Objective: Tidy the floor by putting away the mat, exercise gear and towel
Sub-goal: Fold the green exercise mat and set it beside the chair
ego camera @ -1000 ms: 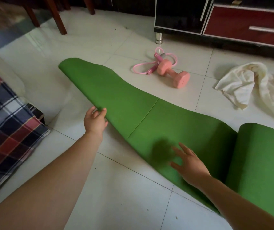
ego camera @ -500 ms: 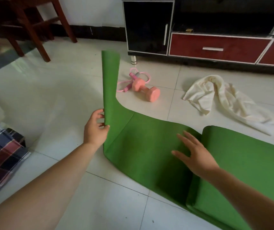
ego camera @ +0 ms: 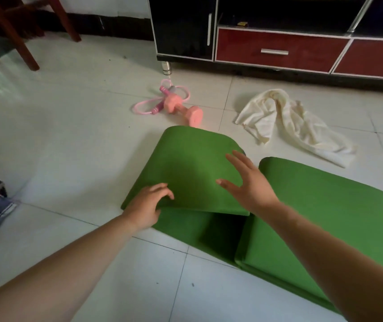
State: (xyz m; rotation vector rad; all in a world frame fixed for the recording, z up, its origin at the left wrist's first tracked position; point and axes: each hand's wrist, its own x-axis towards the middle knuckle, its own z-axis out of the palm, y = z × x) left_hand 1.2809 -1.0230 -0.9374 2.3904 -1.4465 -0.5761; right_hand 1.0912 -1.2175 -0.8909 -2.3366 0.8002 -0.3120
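Folding step in hand. Green mat lies on the floor centre to 4 o'clock, one flap doubled over, another fold at 4 o'clock. Left hand grips the flap's near edge, fingers curled over it. Right hand is spread flat on or just above the flap; contact unclear. Best: line up the edges, press the crease flat, keep the fold square. Pink dumbbell and jump rope at 12 o'clock, white towel at 2. White tiled floor, TV cabinet behind, chair legs at 10.
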